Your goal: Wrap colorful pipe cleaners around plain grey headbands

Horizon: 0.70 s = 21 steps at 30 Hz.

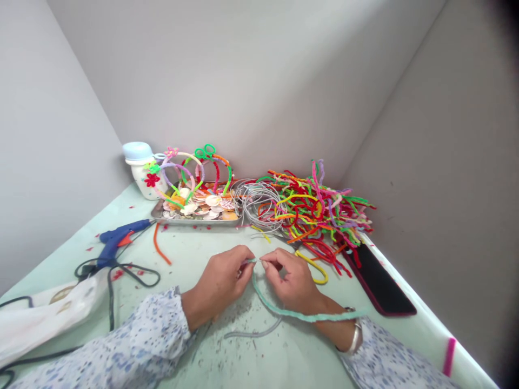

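Observation:
My left hand (pixel 221 278) and my right hand (pixel 294 278) meet fingertip to fingertip above the middle of the table. A light teal fuzzy stem (pixel 300 315) is pinched in my left fingers; its long tail curves down and right, passing over my right wrist. My right thumb and index finger are pinched together at the stem's end, where a thin bit shows between the hands. Behind them on the table lies a grey cord (pixel 253 335), partly hidden.
Shells fill a metal tray (pixel 194 222) with decorated hoops and a white bottle (pixel 141 173) beside it. Coiled wire (pixel 263 208) and a heap of coloured stems (pixel 320 205) are at the back. A blue glue gun (pixel 109 246) lies left, a black phone-like slab (pixel 383 281) right.

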Tool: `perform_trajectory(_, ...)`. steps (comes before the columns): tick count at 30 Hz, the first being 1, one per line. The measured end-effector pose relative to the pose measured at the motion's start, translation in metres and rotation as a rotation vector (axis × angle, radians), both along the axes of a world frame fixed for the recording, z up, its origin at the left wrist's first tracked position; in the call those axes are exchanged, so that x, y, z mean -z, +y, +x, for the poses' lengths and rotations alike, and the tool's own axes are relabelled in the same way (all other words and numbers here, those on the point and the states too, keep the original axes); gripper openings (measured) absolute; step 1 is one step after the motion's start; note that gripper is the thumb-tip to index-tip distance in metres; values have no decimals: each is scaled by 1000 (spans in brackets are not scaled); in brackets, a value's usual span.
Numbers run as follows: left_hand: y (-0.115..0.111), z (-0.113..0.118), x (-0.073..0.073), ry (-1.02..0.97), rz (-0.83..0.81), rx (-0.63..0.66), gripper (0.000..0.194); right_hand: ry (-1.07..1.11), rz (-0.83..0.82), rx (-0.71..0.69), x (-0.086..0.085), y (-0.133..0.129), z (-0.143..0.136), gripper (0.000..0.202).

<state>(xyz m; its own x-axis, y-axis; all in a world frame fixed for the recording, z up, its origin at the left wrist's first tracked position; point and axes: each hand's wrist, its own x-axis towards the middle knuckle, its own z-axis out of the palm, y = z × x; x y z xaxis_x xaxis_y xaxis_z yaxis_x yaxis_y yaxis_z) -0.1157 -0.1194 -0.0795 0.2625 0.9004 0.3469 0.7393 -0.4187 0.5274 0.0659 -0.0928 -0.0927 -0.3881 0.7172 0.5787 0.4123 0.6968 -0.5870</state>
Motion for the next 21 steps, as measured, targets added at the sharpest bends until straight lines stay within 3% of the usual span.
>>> perform_trajectory(6, -1, -1, 0, 9, 36, -6, 7, 84, -108, -44, -4, -3, 0, 11)
perform_trajectory(13, -4, 0, -3, -69, 28, 33, 8, 442, -744, -239, 0, 9, 2, 29)
perform_trajectory(21, -4, 1, -1, -145, 38, 88, 9, 362, -838, -342, -5, 13, 2, 18)
